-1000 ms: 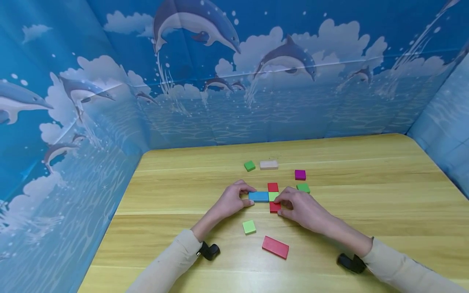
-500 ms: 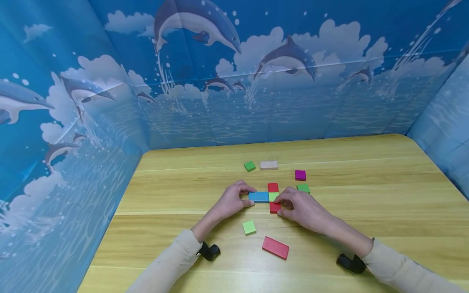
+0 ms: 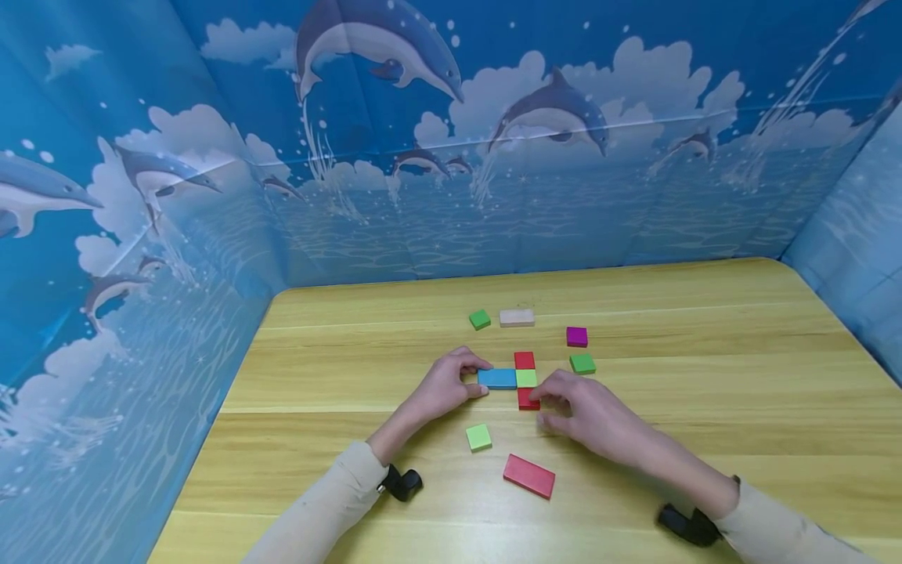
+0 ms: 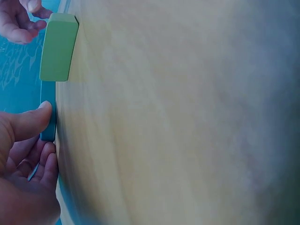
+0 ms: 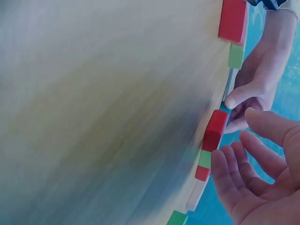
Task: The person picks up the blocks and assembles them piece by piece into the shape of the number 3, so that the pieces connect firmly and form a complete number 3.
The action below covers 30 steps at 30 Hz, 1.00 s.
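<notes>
In the head view, my left hand (image 3: 442, 385) pinches the left end of a blue rectangular block (image 3: 497, 379) between thumb and fingers. Against the blue block's right end lies a light green square block (image 3: 525, 378). One red square block (image 3: 524, 360) adjoins it on the far side, and a second red square block (image 3: 528, 399) on the near side. My right hand (image 3: 599, 415) is just right of the near red block, thumb and fingers apart and holding nothing. Its index fingertip overlaps that block's right edge; whether it touches, I cannot tell.
Loose blocks lie around on the wooden table (image 3: 338, 329): a light green square (image 3: 478, 437) and red rectangle (image 3: 529, 475) in front, a green square (image 3: 480, 319) and pale rectangle (image 3: 517, 317) behind, a purple square (image 3: 576, 337) and green square (image 3: 582, 363) to the right.
My right hand has let go of the near red square block and shifted slightly right and nearer, its thumb spreading from the fingers. My left hand and the blocks have stayed in place.
</notes>
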### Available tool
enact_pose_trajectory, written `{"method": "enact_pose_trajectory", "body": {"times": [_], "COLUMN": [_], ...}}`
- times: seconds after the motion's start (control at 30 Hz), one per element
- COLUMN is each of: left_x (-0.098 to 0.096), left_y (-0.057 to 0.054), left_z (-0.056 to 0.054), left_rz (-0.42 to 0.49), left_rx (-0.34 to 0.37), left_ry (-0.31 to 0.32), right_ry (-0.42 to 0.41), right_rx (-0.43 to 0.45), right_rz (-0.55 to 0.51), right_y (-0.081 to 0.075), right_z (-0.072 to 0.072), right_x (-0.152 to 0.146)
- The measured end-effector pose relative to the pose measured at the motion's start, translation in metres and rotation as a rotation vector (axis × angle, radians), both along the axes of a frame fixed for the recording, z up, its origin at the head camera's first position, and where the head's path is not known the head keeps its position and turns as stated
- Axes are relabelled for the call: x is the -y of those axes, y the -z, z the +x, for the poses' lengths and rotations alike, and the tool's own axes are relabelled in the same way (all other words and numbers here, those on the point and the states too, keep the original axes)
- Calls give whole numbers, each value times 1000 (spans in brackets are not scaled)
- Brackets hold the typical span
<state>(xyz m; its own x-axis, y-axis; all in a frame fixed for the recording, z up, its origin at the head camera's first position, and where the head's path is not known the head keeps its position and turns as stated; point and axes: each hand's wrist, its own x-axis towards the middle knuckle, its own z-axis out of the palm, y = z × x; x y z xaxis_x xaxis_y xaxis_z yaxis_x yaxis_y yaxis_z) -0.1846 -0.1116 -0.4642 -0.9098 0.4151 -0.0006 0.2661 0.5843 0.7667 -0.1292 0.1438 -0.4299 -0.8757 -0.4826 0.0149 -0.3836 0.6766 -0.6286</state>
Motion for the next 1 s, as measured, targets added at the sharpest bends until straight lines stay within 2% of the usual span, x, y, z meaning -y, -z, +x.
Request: {"method": "enact_pose_trajectory", "body": {"times": [0.33, 0.83, 1.0], "left_x": [0, 1, 1], "left_y": [1, 1, 3], "left_z": [0, 0, 0], "left_rz": [-3, -1, -1], "left_rx": [0, -5, -6], "left_ry": [0, 0, 0], "right_ry": [-22, -10, -39], "right_rx": [37, 84, 114], "right_rz": [-9, 23, 22], "right_y": [-7, -8, -6], "right_z": [15, 34, 42], "right_x": [1, -4, -5]}}
